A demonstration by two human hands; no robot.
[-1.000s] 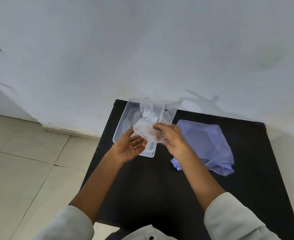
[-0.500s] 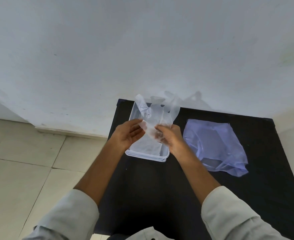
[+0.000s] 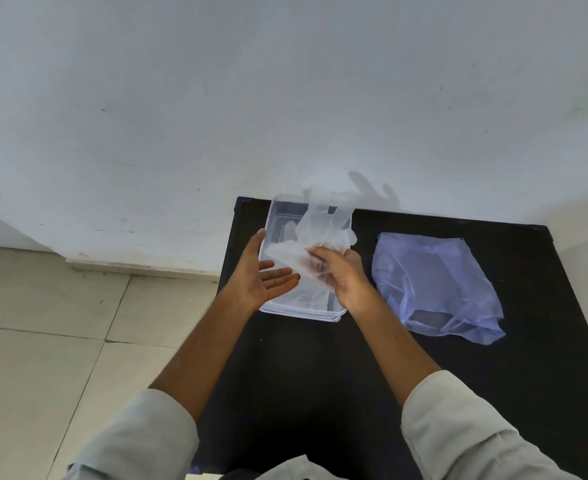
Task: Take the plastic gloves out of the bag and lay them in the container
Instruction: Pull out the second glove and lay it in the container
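Head view looks down past my pale sleeves (image 3: 458, 424) to the black desk (image 3: 320, 393). Over the clear container (image 3: 303, 311), my left hand (image 3: 263, 282) lies flat and open, palm up, holding nothing. My right hand (image 3: 341, 275) pinches a thin plastic glove (image 3: 320, 233), its grip closed on the cuff, fingers of the glove raised above the container's far end. Right of the container, well apart, the bluish bag (image 3: 434, 285) lies crumpled on the desk.

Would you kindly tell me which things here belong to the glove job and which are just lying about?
Part of the job:
- thin clear plastic glove, pinched by right hand
- clear rectangular plastic container
- crumpled pale blue plastic bag
- open left hand

Just there:
- black table
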